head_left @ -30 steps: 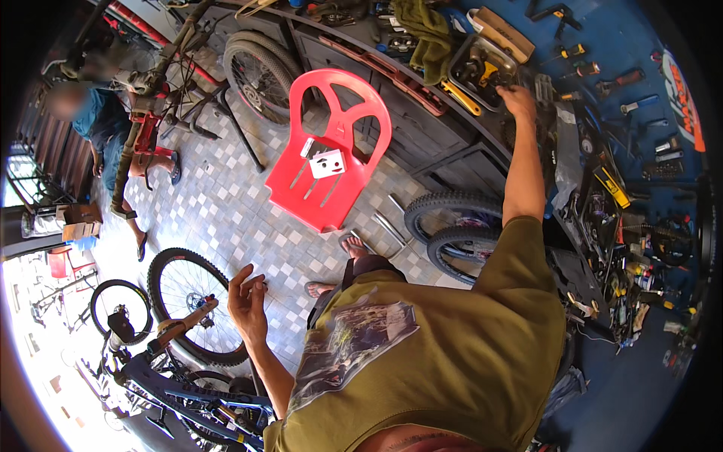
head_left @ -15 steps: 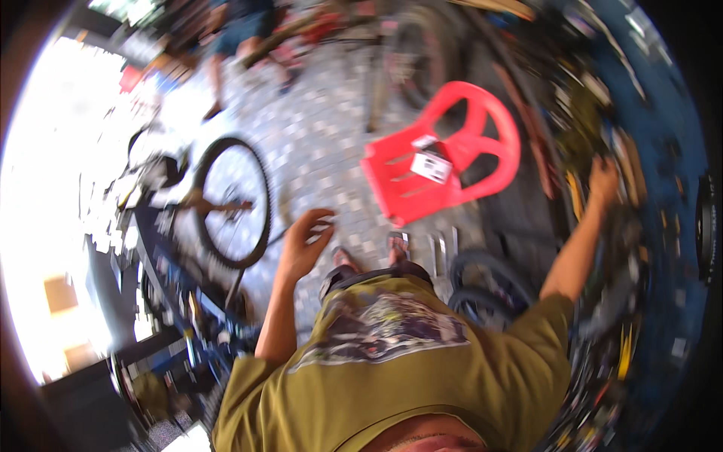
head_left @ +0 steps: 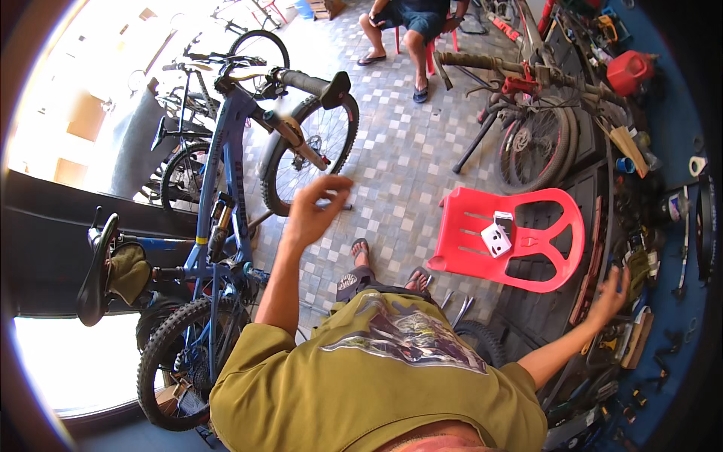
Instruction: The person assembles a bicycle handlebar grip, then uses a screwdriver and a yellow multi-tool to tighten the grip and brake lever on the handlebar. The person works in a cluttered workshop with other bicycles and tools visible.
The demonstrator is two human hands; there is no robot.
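Note:
My left hand (head_left: 316, 211) is raised in front of me, fingers loosely bent and apart, with nothing visible in it. It is nearest the front wheel (head_left: 324, 147) of a blue mountain bike (head_left: 235, 158), apart from it. On the right, my right hand (head_left: 608, 300) has its fingers spread and empty, beside a cluttered strip of tools along the blue wall. A tool with a wooden-looking block (head_left: 637, 339) lies just below that hand. Between my hands and farther off stands a red plastic chair (head_left: 459, 207), with a small white box (head_left: 495, 240) and a dark item on its seat.
A second bike (head_left: 536, 143) with a wide handlebar stands beyond the chair. A seated person (head_left: 418, 26) is at the far side on the tiled floor (head_left: 392, 143). More bikes (head_left: 188, 98) stand at left. A red jerrycan (head_left: 629, 73) sits far right.
The view has turned leftward and sharpened, so the chair and seated person appear farther right. My right hand has come back from the tools, its fingers now spread. My left hand stays raised.

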